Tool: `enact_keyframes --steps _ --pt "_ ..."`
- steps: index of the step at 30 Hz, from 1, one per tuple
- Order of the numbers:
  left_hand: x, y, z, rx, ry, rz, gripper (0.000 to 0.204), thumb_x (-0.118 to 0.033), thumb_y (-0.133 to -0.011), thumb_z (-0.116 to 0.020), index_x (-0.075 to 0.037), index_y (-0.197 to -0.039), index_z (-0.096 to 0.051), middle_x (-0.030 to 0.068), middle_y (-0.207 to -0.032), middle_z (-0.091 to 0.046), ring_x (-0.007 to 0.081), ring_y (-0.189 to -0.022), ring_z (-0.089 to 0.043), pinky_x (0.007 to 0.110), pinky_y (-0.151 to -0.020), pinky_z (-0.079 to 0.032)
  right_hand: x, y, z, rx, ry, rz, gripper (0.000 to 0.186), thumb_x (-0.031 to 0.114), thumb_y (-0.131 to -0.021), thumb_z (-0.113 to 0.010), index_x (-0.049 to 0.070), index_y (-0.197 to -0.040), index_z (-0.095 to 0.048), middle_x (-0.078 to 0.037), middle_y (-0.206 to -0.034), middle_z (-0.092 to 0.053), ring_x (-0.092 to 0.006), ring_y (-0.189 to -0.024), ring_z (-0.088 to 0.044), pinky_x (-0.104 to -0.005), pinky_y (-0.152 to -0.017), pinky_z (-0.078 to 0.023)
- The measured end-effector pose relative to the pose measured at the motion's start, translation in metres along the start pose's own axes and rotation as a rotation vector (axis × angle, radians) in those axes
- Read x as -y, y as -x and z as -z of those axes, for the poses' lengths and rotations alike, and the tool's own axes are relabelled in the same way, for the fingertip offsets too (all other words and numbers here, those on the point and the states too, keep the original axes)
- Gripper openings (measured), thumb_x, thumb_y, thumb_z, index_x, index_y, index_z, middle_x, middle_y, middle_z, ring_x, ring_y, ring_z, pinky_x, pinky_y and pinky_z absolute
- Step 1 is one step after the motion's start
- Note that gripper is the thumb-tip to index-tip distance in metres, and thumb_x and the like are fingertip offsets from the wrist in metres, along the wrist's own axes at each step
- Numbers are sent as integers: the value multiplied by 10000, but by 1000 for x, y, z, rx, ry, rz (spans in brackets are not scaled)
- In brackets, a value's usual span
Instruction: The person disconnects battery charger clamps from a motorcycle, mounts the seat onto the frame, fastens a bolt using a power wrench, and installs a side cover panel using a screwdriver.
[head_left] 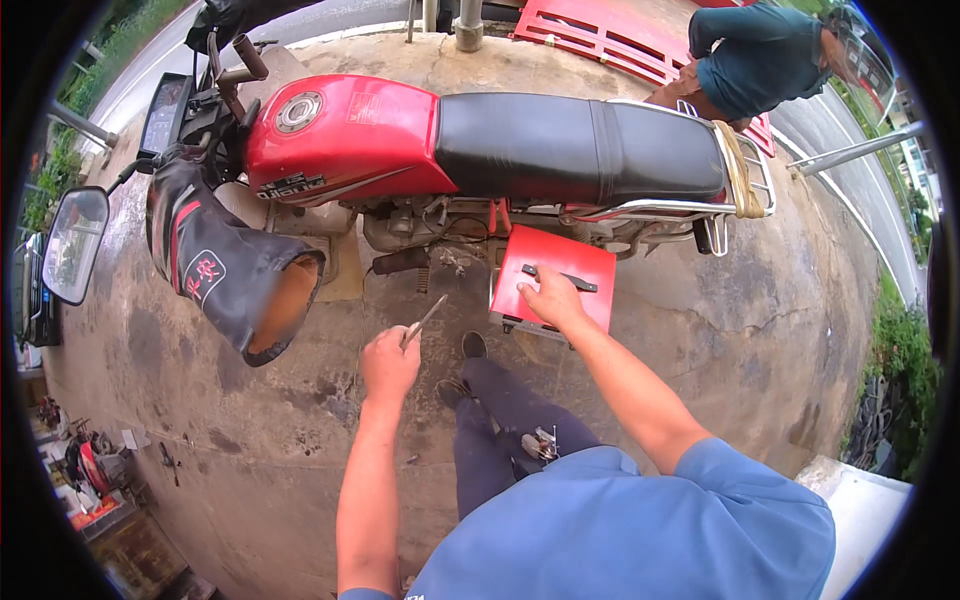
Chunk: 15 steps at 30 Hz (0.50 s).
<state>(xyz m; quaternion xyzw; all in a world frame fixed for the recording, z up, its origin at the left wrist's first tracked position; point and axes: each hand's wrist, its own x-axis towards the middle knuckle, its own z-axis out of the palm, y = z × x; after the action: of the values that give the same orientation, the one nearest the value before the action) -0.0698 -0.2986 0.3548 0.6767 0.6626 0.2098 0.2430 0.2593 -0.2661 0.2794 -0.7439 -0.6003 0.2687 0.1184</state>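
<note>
My left hand [388, 364] is closed round a slim metal hand tool [426, 320]. Its tip points up and away to the right; the exact kind cannot be made out. A red box [592, 262] with a black carrying handle [580, 282] on its top is beside the motorcycle, below the seat. On that handle rests my right hand [553, 298], its fingers curled over the left part and partly hidden. The red motorcycle [345, 135] with a long black seat [520, 145] stands crosswise in front of me, its handlebar end to the left.
A dark handlebar cover [215, 255] and a round-edged mirror [75, 245] jut out at left. Another person [755, 60] bends near the rear rack [760, 190], by a red metal frame [600, 35]. Tools and parts [90, 465] lie at lower left. The concrete floor [270, 430] is stained.
</note>
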Motion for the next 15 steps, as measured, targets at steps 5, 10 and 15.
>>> enact_keyframes --steps 5,10,15 --pt "3 -140 -49 -101 -296 -352 251 -270 -971 -689 -76 -888 -552 135 -866 -569 369 -742 -663 490 -598 -538 39 -100 -44 -138 48 -147 706 387 -857 -788 -41 -1321 -472 -256 -1176 -618 -437 -1043 -679 -513 -859 -580" --pt "-2 -220 -96 -7 -354 -350 562 -469 -868 -779 -18 -1157 -609 144 -1008 -639 378 -808 -697 473 -659 -573 50 -142 -86 -198 34 -255 867 448 -780 -858 -46 -1342 -421 -246 -1248 -560 -395 -1007 -703 -457 -782 -611" --pt "1 -240 -138 177 -446 -267 775 -569 -792 -810 18 -1224 -546 181 -1045 -658 380 -857 -720 472 -709 -594 47 -153 -97 -258 73 -318 809 427 -752 -888 -24 -1263 -451 -204 -1176 -573 -359 -935 -714 -419 -737 -621"
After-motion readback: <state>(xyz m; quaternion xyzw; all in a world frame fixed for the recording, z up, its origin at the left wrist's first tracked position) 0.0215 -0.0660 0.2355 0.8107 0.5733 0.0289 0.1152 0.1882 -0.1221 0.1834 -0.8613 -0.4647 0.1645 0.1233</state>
